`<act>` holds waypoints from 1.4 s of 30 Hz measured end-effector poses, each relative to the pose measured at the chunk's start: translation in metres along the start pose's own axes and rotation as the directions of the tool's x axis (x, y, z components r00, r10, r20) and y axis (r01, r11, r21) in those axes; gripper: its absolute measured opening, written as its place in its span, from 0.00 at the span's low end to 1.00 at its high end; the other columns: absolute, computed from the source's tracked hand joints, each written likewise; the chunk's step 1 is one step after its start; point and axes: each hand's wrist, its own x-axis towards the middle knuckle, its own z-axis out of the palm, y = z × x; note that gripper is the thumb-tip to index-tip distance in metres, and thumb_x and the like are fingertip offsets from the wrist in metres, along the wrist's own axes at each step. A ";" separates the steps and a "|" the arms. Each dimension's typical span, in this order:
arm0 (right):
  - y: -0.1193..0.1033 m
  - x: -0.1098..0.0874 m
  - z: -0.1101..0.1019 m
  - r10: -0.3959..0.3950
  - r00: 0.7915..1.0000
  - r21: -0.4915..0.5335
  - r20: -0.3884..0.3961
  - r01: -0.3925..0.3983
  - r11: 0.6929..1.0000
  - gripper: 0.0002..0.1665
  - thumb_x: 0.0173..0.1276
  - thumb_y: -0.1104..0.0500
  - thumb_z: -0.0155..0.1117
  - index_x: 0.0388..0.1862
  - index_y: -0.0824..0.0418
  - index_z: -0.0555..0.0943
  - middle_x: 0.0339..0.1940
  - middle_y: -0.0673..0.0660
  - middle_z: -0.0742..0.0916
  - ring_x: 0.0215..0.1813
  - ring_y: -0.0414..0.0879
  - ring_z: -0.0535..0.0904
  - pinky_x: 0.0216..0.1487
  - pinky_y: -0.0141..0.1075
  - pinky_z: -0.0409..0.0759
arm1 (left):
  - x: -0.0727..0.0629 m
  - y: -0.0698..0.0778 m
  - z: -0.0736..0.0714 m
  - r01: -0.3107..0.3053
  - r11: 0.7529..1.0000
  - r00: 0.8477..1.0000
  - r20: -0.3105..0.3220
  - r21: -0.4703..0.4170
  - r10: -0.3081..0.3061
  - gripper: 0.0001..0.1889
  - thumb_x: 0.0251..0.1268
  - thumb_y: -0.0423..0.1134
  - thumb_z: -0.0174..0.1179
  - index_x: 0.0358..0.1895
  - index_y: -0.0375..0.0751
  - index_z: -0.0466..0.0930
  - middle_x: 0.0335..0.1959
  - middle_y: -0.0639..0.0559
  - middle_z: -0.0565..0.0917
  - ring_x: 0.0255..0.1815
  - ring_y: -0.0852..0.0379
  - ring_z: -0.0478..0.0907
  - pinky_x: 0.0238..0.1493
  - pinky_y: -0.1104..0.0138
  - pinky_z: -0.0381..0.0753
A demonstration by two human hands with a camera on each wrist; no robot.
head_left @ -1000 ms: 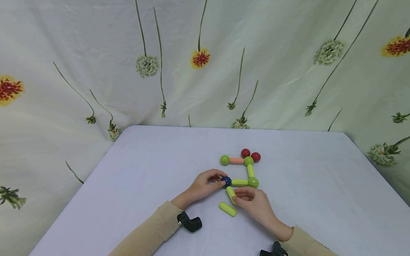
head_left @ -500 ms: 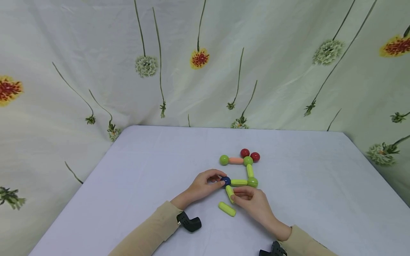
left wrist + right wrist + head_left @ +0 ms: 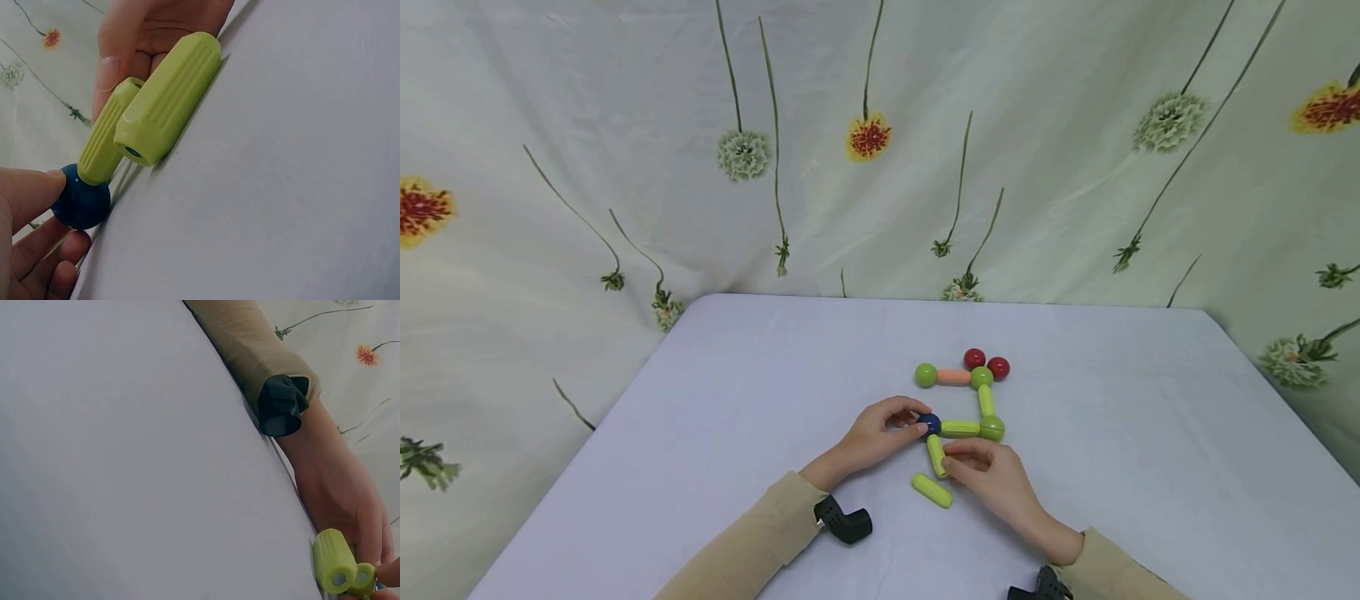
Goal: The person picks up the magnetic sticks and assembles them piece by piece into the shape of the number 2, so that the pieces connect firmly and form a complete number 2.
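Observation:
My left hand [image 3: 876, 429] pinches a dark blue ball [image 3: 80, 199] between thumb and fingers. Attached to that ball is a lime-green magnetic rod [image 3: 109, 134], angled toward me. The rod's near end is pinched by my right hand [image 3: 996, 483]. A second lime-green rod [image 3: 961, 428] runs from the blue ball rightward to a green ball [image 3: 992, 428]. On the table just in front of the held rod lies a loose lime-green rod [image 3: 932, 490], touching neither hand; silver discs show at the rod ends in the right wrist view.
Beyond the hands, another lime-green rod [image 3: 986, 401] joins a farther green ball [image 3: 982, 377]. An orange-pink rod [image 3: 954, 377] links that ball to a green ball [image 3: 926, 375] on its left. Two red balls [image 3: 975, 358] sit behind. A flower-printed cloth [image 3: 880, 208] hangs behind the white-covered table [image 3: 1112, 375].
The near end of the held rod has swung slightly left, with the right hand's fingertips still on it. My left hand stays on the blue ball; the other pieces keep their places.

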 end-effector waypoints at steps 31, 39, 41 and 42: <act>-0.029 -0.017 -0.001 -0.102 0.991 -0.025 0.087 0.105 0.994 0.15 0.59 0.65 0.68 0.43 0.72 0.80 0.36 0.63 0.86 0.38 0.51 0.84 0.34 0.29 0.80 | 0.010 -0.042 0.008 -0.002 1.000 1.000 -0.010 0.000 0.002 0.12 0.64 0.42 0.60 0.49 0.46 0.80 0.44 0.56 0.80 0.42 0.58 0.75 0.46 0.65 0.73; -0.028 -0.016 -0.001 -0.111 0.989 -0.025 0.102 0.114 0.993 0.14 0.59 0.65 0.68 0.43 0.71 0.81 0.37 0.63 0.86 0.39 0.53 0.84 0.35 0.29 0.80 | 0.010 -0.041 0.007 -0.014 1.000 1.000 -0.004 0.024 0.014 0.13 0.65 0.43 0.60 0.49 0.45 0.79 0.44 0.56 0.80 0.42 0.60 0.75 0.46 0.66 0.74; -0.028 -0.016 -0.002 -0.110 0.988 -0.023 0.106 0.113 0.993 0.14 0.59 0.65 0.68 0.43 0.71 0.81 0.37 0.63 0.86 0.39 0.53 0.84 0.35 0.29 0.80 | 0.010 -0.041 0.007 -0.013 1.000 1.000 -0.004 0.024 0.013 0.13 0.65 0.43 0.60 0.50 0.45 0.79 0.43 0.56 0.80 0.42 0.60 0.75 0.46 0.66 0.74; -0.029 -0.017 -0.002 -0.109 0.988 -0.023 0.107 0.112 0.993 0.14 0.59 0.65 0.68 0.43 0.71 0.81 0.37 0.63 0.86 0.39 0.52 0.84 0.35 0.29 0.80 | 0.010 -0.041 0.007 -0.013 1.000 1.000 -0.004 0.025 0.013 0.13 0.65 0.43 0.60 0.50 0.45 0.79 0.43 0.56 0.80 0.42 0.60 0.75 0.46 0.66 0.74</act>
